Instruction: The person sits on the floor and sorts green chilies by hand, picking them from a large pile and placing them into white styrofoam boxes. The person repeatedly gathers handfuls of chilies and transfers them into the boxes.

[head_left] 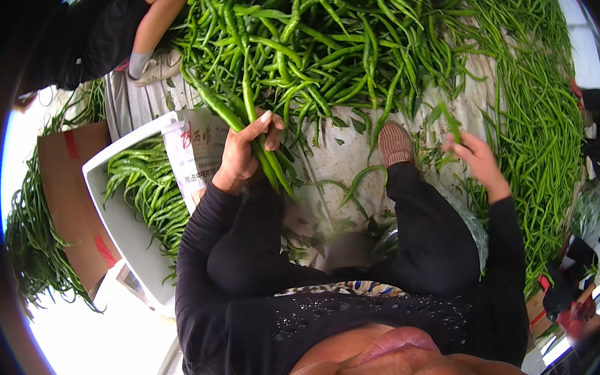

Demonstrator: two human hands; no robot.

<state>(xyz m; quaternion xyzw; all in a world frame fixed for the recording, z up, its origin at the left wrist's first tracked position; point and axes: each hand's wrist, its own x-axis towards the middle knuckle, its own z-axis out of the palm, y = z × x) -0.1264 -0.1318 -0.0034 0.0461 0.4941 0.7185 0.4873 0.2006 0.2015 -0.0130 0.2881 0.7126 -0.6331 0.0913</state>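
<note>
My left hand is closed around a small bunch of long green chili peppers, whose ends stick out above and below the fist. Off to the right, my right hand is raised over the light floor sheet, its fingers curled at a green piece. That piece is smeared by motion; whether it is a pepper or a leaf I cannot tell. Ahead of both hands lies a big heap of green chili peppers.
On the left stands a white bin with peppers and a newspaper, beside a brown cardboard box. More peppers cover the right side. A person's leg is at upper left; other people sit at far right. Leaves litter the sheet.
</note>
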